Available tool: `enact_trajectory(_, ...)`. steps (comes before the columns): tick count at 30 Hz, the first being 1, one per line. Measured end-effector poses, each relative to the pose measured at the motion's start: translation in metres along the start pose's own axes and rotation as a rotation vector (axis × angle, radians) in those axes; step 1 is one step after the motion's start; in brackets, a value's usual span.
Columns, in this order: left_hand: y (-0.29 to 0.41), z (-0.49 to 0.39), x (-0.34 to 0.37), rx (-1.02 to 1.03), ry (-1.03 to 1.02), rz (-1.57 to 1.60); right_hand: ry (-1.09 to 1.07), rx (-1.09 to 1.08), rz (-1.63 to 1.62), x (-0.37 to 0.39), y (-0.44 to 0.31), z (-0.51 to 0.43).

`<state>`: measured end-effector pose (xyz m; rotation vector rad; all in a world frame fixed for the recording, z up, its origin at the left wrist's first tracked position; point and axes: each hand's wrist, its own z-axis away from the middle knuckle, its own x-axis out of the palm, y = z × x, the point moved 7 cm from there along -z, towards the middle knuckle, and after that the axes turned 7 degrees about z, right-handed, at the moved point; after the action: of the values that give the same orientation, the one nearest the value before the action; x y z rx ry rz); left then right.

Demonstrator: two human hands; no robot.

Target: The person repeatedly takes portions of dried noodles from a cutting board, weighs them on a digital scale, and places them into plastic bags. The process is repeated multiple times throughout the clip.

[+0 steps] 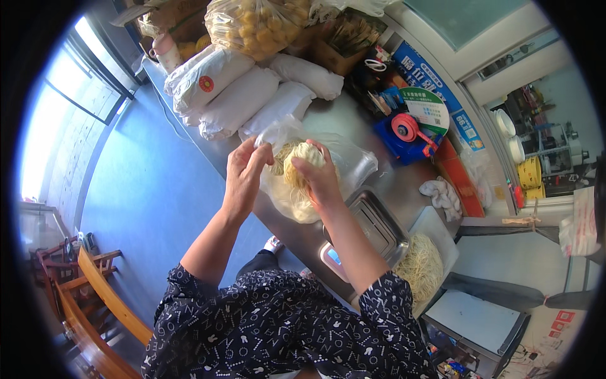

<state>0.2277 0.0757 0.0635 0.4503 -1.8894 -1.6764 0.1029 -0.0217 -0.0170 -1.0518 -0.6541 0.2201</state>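
My right hand [318,173] grips a bundle of pale yellow noodles [303,163] over a clear plastic bag [350,156]. The fingers of my left hand [247,170] pinch the rim of that bag at its left side. More noodles show inside the bag, just left of the bundle. Beside my right forearm lies a shallow metal tray [378,222] on a scale [333,256] with a lit display. A white plastic tub [447,237] farther right holds a heap of loose noodles [421,267].
White stuffed sacks [241,102] are piled at the far end of the steel table [326,111]. A bag of yellow round things [258,28] stands behind them. At the right are a red tape dispenser [405,128] and a crumpled white cloth [442,194]. Wooden chairs [102,289] stand at lower left.
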Motion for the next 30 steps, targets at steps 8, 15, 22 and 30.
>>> enact_trajectory(8,-0.003,-0.001,-0.017,0.029,-0.023,0.001,0.371,-0.478,1.5,-0.023,0.027,-0.053)
enact_trajectory(15,-0.007,-0.015,-0.034,0.187,-0.034,-0.177,0.314,-0.379,1.191,-0.05,0.122,-0.132)
enact_trajectory(22,-0.001,-0.077,-0.059,0.262,-0.054,-0.394,0.396,-0.315,1.763,-0.018,0.036,-0.02)
enact_trajectory(30,0.004,-0.094,-0.056,0.314,-0.086,-0.532,0.554,-0.917,1.033,-0.16,-0.063,0.242)
